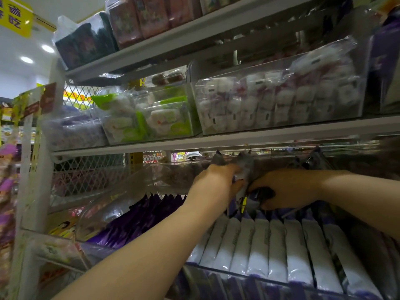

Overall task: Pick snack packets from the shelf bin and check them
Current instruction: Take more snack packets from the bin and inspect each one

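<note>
Head view: left grip [216,180] and right grip [287,189] both reach in over the clear shelf bin [129,191], close together near frame centre. Held packets [245,169], a small grey-purple bunch, sit between them: at 3 o'clock of the left grip, 9 o'clock of the right. Left grip has its fingers curled round the bunch, packet tops sticking up at 12 o'clock above the knuckles. Right grip has curled fingers pinching the lower edge of the bunch; motion blur, exact finger contact hard to tell. The bunch is lifted above the bin contents. White packets [270,245] stand on edge in a row in the bin at 6 o'clock of both grips. Purple packets [147,213] stand in a row at 8 o'clock of the left grip. Upper shelf [216,141] at 12 o'clock carries a bin of white round snacks [281,98] and a bin of green packs [151,113].
</note>
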A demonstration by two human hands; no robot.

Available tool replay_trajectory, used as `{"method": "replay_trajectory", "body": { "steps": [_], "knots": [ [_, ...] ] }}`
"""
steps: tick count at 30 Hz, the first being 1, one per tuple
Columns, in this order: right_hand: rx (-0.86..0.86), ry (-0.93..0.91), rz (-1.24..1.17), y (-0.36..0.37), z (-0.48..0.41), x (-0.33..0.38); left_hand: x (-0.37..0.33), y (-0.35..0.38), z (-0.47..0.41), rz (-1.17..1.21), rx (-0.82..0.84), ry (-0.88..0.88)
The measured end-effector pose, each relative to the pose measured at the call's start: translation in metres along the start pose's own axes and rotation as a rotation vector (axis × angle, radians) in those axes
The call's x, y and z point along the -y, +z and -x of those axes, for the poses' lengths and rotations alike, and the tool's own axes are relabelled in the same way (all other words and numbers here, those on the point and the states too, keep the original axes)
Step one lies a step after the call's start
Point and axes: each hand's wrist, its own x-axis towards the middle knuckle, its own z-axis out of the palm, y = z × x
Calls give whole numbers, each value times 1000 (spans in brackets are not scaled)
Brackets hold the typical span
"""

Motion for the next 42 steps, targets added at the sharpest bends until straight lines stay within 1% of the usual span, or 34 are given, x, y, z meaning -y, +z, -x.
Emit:
{"method": "replay_trajectory", "body": {
  "steps": [1,3,5,7,8,9,12,14,17,21,24,27,29,30,33,37,39,41,42],
  "knots": [
    [-8,3,-5,1,0,0,0,2,-5,-83,44,-10],
    [-9,3,-19,0,1,-1,-1,7,-12,-261,84,44],
    [-12,0,-42,-1,3,0,-3,12,-16,-417,84,109],
    [-29,13,-68,0,2,2,-2,15,-21,-498,55,122],
    [-39,18,-78,0,1,3,0,16,-24,-486,64,127],
    [-47,23,-95,-1,0,4,4,16,-26,-421,95,142],
    [-91,14,-164,-3,2,8,19,11,-29,-77,279,170],
    [-168,-20,-135,-6,1,12,31,6,-29,-6,324,143],
    [-215,-21,-68,-8,-9,22,42,1,-26,2,322,126],
    [-245,16,-68,-3,-28,31,41,-1,-28,-67,261,132],
    [-296,64,-63,4,-35,30,39,2,-29,-136,277,124],
    [-374,76,5,12,-39,30,43,2,-29,-167,272,107],
    [-386,79,29,15,-39,30,44,2,-29,-186,273,89],
    [-363,85,28,16,-39,31,44,3,-29,-198,274,84],
    [-225,95,10,14,-32,30,44,5,-29,-229,277,90],
    [74,130,138,19,-29,30,44,6,-31,-267,310,72],
    [185,116,131,16,-33,30,43,5,-29,-295,295,90],
    [218,82,62,7,-34,28,42,4,-26,-328,267,121],
    [194,55,17,1,-32,26,41,4,-24,-339,252,136]
  ]
}}
